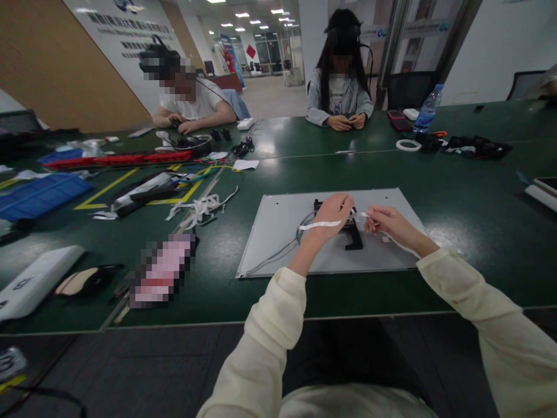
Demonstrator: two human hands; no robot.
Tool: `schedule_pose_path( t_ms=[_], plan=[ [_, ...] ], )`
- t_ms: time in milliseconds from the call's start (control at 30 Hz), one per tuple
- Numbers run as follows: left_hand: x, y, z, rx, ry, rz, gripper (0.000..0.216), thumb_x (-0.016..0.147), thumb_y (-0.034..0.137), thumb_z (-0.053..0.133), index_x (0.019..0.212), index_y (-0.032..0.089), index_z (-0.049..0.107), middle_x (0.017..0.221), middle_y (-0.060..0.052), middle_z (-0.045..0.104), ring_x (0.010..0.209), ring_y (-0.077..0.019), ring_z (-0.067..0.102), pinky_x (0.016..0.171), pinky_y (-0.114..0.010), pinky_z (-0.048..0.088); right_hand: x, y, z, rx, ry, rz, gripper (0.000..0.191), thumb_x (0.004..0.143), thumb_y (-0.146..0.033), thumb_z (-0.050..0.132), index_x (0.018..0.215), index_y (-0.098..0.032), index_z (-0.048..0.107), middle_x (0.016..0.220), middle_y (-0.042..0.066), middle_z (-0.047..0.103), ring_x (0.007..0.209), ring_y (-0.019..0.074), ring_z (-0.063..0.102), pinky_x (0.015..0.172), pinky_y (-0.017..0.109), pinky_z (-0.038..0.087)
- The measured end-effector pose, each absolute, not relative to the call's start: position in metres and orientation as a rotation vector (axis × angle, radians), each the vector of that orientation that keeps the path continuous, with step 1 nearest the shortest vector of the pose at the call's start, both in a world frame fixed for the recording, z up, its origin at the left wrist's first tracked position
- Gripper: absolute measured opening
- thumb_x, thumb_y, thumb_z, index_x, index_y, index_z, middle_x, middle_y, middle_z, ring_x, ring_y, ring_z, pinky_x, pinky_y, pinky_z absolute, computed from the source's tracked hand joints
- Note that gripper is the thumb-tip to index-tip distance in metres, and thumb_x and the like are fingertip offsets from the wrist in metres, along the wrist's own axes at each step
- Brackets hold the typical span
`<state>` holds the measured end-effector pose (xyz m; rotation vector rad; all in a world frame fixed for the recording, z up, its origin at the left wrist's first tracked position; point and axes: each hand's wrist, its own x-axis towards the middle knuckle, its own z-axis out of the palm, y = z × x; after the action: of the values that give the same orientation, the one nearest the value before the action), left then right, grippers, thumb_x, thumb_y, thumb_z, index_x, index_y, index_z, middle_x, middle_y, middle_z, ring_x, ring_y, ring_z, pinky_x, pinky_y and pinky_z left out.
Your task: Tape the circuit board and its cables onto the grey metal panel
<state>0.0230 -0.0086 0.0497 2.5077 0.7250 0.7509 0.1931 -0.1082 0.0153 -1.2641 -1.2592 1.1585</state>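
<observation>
A grey metal panel (278, 232) lies flat on the green table in front of me. A black bracket (353, 237) sits on it, with grey wires (278, 251) running off to the panel's lower left. My left hand (334, 213) hovers over the bracket and pinches a white strip of tape (319, 224) that trails to the left. My right hand (385, 221) pinches the same strip's other end just right of the bracket. Both hands are close together, above the panel's middle.
A pile of white strips (201, 208) lies left of the panel. Blue trays (39, 194), a red bar (117, 159) and cables clutter the left side. A tape roll (408, 145) and water bottle (428, 109) stand far right. Two people sit across the table.
</observation>
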Motion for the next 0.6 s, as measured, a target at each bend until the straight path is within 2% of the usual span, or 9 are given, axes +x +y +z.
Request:
schedule_pose_path(
  t_ms=[100, 200, 333, 433, 600],
  plan=[
    [0.022, -0.019, 0.054, 2.512, 0.698, 0.685, 0.039, 0.096, 0.037, 0.034, 0.068, 0.017, 0.054, 0.066, -0.001, 0.055, 0.066, -0.0144, 0.052, 0.069, -0.027, 0.041, 0.192, -0.110, 0.016, -1.216, -1.297, 1.139, 0.033, 0.081, -0.051, 0.058, 0.070, -0.020, 0.055, 0.067, -0.001, 0.058, 0.064, 0.0124, 0.056, 0.061, 0.025, 0.044],
    [0.020, -0.026, 0.052, 2.408, 0.767, 0.726, 0.035, 0.092, 0.038, 0.043, 0.065, 0.017, 0.052, 0.062, 0.001, 0.053, 0.061, -0.0130, 0.050, 0.064, -0.026, 0.039, 0.194, -0.113, 0.016, -1.249, -1.353, 1.071, 0.033, 0.081, -0.051, 0.058, 0.070, -0.020, 0.056, 0.066, 0.000, 0.059, 0.062, 0.0118, 0.055, 0.063, 0.026, 0.044],
    [0.017, -0.033, 0.043, 2.176, 0.863, 0.717, 0.021, 0.085, 0.035, 0.054, 0.074, 0.017, 0.055, 0.069, 0.001, 0.059, 0.063, -0.0117, 0.054, 0.062, -0.023, 0.041, 0.193, -0.119, 0.017, -1.385, -1.472, 0.962, 0.037, 0.084, -0.053, 0.052, 0.070, -0.019, 0.056, 0.064, 0.000, 0.060, 0.058, 0.0110, 0.052, 0.058, 0.024, 0.041],
    [0.016, -0.038, 0.034, 2.086, 0.828, 0.638, 0.010, 0.085, 0.025, 0.051, 0.085, 0.018, 0.057, 0.063, 0.003, 0.059, 0.056, -0.0101, 0.055, 0.059, -0.022, 0.042, 0.190, -0.124, 0.016, -1.522, -1.526, 0.879, 0.040, 0.084, -0.055, 0.050, 0.068, -0.019, 0.056, 0.060, -0.001, 0.058, 0.052, 0.0100, 0.048, 0.050, 0.022, 0.035],
    [0.017, -0.042, 0.028, 2.220, 0.820, 0.670, 0.008, 0.084, 0.021, 0.051, 0.088, 0.019, 0.058, 0.061, 0.003, 0.059, 0.058, -0.0116, 0.058, 0.062, -0.022, 0.044, 0.191, -0.123, 0.011, -1.669, -1.510, 0.714, 0.042, 0.084, -0.054, 0.047, 0.066, -0.018, 0.058, 0.050, -0.002, 0.052, 0.044, 0.0093, 0.041, 0.046, 0.023, 0.030]
  ],
)
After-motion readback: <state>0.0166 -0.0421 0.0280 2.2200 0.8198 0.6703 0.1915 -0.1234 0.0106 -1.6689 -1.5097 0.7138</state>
